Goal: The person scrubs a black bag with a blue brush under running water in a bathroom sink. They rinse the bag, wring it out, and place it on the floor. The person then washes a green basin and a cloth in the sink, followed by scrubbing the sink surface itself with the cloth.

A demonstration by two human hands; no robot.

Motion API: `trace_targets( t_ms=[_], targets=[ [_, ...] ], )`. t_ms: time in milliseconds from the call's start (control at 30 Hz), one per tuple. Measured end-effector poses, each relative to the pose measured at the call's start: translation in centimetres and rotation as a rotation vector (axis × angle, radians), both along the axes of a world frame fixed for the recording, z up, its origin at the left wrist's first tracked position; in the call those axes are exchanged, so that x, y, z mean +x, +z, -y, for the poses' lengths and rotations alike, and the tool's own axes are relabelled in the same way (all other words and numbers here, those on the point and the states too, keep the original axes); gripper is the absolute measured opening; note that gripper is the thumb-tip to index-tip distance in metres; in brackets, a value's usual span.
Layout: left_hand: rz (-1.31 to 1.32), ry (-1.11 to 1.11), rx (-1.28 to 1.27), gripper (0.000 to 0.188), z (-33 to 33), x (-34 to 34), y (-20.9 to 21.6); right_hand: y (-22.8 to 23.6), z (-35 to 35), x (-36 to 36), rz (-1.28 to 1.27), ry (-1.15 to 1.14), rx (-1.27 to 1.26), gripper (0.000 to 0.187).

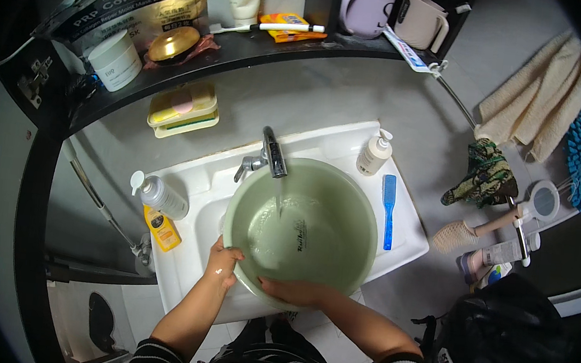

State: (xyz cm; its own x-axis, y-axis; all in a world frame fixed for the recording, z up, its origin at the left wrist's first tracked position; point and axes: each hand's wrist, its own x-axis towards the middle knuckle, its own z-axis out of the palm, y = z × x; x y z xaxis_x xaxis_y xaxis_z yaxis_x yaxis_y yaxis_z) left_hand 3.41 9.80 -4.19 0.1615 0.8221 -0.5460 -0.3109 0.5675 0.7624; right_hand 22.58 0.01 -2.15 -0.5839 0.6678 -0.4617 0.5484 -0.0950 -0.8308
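Observation:
A large round pale green basin point(340, 242) sits over the white sink point(185, 290), partly hiding the bowl beneath. Water runs from the chrome faucet point(274, 153) into it, and shallow water ripples around a dark printed mark on its floor. My left hand point(223, 262) is closed on the near-left rim, thumb on top and fingers around the outside. Over the near rim reaches my right hand point(290, 291), lying along the inner wall. Its fingers are stretched out toward the left, with no object visible in them; the fingertips are partly hard to make out.
Pump bottles point(165, 197) point(376, 153), a yellow bottle point(162, 230) and a blue comb point(388, 208) stand or lie around the sink. Above, a black shelf point(268, 52) holds jars, a toothbrush and cups point(366, 10). Towels point(536, 100) hang right; a black bag point(499, 341) is lower right.

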Motion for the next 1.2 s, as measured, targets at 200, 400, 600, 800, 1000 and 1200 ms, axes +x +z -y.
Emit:
trace_targets(
  t_ms=[200,400,600,800,1000,1200],
  targets=[
    [-0.128,-0.049,0.150,0.044,1.4,-2.7,2.8,-3.2,-0.8,6.2,0.901,0.479,0.220,0.078],
    [-0.096,0.069,0.165,0.045,3.0,-1.2,1.3,-11.8,-3.3,8.6,1.082,-0.087,0.592,0.090],
    [0.049,0.088,0.111,0.044,3.7,0.0,0.7,-13.4,-4.2,-3.8,0.453,-0.288,0.905,0.081],
    [0.048,0.093,0.020,0.049,3.8,-0.5,1.4,-11.3,-13.2,2.8,0.668,-0.192,0.875,0.067],
    [0.167,0.003,-0.089,0.054,3.7,-1.4,-0.6,-11.8,-9.4,4.9,0.757,-0.507,0.811,0.065],
    [0.229,-0.034,-0.163,0.055,3.5,1.9,-2.0,-18.3,-12.3,-6.9,0.357,-1.077,0.457,0.064]
  ],
)
